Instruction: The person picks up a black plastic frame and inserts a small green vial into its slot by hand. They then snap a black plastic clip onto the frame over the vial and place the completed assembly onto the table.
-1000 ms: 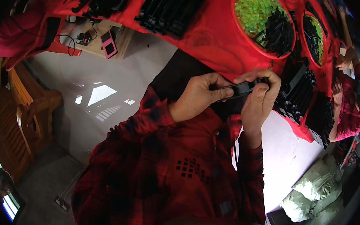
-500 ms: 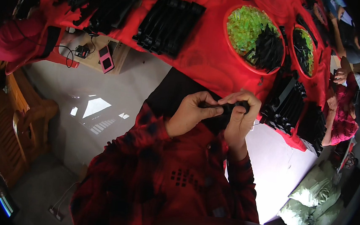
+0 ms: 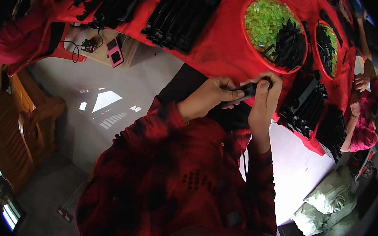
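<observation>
Both hands hold one black plastic part (image 3: 248, 91) just off the near edge of the red-covered table. My left hand (image 3: 209, 96) is closed, thumb and fingers pinching its left end. Curled round the right end is my right hand (image 3: 267, 97), its thumb pressed up against the part. A rounded black end shows above the right thumb; the fingers hide much of the rest. Beyond my hands stands an orange-rimmed round bowl (image 3: 244, 30) with yellow-green translucent pieces (image 3: 264, 22) and thin black strips (image 3: 288, 46).
Rows of long black parts lie on the table (image 3: 221, 45): one stack (image 3: 181, 20) ahead, another (image 3: 303, 100) at right. A second bowl (image 3: 339, 63) stands farther right, near another person's arm (image 3: 353, 117). At left are a cardboard box (image 3: 129, 53), a pink device (image 3: 115, 54) and a wooden chair (image 3: 33, 119).
Both hands have moved up and slightly right with the black part, nearer the bowl. The right fingers now stretch higher over its end, and more of the part shows between the hands.
</observation>
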Demonstrator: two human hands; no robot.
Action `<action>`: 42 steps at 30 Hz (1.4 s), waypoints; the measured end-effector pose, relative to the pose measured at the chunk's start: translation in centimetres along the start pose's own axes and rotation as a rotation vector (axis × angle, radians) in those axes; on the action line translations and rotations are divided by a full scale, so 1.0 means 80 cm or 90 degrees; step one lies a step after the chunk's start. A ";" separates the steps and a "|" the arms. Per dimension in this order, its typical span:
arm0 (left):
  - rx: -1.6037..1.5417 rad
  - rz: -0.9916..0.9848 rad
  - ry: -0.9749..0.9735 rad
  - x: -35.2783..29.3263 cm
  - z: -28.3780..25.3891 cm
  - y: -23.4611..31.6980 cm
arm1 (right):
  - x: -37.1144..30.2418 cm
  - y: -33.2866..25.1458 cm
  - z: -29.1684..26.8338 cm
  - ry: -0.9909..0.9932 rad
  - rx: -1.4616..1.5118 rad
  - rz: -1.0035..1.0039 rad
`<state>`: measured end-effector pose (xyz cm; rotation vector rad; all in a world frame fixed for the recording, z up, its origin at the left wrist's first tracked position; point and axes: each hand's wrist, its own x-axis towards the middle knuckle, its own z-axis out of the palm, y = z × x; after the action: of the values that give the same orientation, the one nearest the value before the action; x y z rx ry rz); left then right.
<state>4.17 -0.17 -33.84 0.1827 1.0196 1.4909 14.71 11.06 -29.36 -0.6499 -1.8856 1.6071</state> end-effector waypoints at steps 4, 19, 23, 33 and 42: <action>0.029 -0.037 -0.025 0.012 -0.010 0.007 | 0.016 0.011 -0.001 0.015 0.025 0.040; 0.087 -0.056 -0.037 0.031 -0.021 0.030 | 0.036 0.038 -0.018 0.036 0.085 0.083; 0.130 -0.076 -0.085 0.039 -0.034 0.037 | 0.037 0.052 -0.039 0.019 -0.056 0.063; 0.092 -0.077 -0.139 0.040 -0.040 0.057 | 0.038 0.062 -0.046 0.010 -0.117 0.058; 0.345 0.007 -0.043 0.033 -0.032 0.048 | 0.033 0.047 -0.035 0.034 -0.120 0.026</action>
<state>-0.86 1.45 -33.94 0.6181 1.3507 1.1798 14.74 15.44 -32.50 -0.8078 -2.0125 1.4328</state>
